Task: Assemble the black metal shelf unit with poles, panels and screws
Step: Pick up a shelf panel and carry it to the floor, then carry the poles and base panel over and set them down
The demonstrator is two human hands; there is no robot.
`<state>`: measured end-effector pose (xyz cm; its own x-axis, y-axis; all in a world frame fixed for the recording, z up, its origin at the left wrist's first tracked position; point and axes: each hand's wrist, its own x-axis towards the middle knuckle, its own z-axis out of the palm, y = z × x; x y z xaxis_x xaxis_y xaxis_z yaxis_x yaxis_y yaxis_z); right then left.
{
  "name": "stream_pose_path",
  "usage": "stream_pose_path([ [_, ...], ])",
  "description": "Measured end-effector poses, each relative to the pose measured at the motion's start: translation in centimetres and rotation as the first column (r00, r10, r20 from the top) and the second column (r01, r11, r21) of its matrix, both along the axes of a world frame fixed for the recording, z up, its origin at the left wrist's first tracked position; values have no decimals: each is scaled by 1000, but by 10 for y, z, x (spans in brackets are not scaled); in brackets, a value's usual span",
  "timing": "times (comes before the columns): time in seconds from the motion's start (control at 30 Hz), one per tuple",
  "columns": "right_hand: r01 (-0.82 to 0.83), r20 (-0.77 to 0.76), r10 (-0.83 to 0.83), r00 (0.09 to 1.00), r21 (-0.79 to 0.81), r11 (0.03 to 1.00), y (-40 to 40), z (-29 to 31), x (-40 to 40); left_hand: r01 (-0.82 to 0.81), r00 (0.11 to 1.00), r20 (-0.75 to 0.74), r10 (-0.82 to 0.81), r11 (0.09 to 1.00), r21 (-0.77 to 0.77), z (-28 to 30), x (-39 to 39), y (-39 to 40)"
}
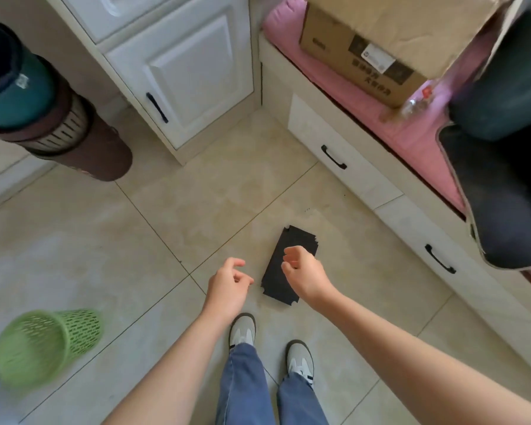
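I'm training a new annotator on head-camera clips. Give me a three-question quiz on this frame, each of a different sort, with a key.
1. True or false: the right hand grips the black panel.
2. Multiple choice: the green basket is A) upright on the bench, B) tipped on the floor at the person's left, C) in the left hand.
3. Fill in: the cardboard box sits on the ____ cushion.

Key: 1 false, the panel lies flat on the tile floor and both hands hang loosely curled, holding nothing. 2 B. 3 pink.
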<state>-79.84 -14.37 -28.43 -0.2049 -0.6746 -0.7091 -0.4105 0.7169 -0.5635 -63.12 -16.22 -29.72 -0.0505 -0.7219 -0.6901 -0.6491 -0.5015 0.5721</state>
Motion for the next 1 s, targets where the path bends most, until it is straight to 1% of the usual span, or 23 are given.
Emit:
stream_pose_path([
  [0.17,-143,39,148,988,-121,982,-4,105,26,-122,992,-6,123,985,-124,92,27,24],
  [0.23,-169,61,181,982,-160,973,-6,147,35,-194,981,-20,193,967,-168,130,38,36],
  [0.33,-159,111,188,976,-230,960,-10,204,50,-311,950,-60,305,921,-235,181,57,56],
  [0.47,-234,122,289,950,-340,911,-15,267,81,-447,893,-118,434,829,-335,241,90,81],
  [0.6,-360,60,423,904,-426,830,-13,304,124,-549,832,-165,530,739,-390,284,125,100],
  [0.7,-442,31,509,860,-452,775,-11,321,165,-575,808,-163,566,696,-430,308,156,108],
  [0.8,-486,41,567,823,-466,739,-16,337,210,-597,779,-150,608,647,-474,328,195,106],
  [1.0,-543,31,650,759,-519,660,-47,370,303,-687,671,-202,713,496,-531,362,284,90],
])
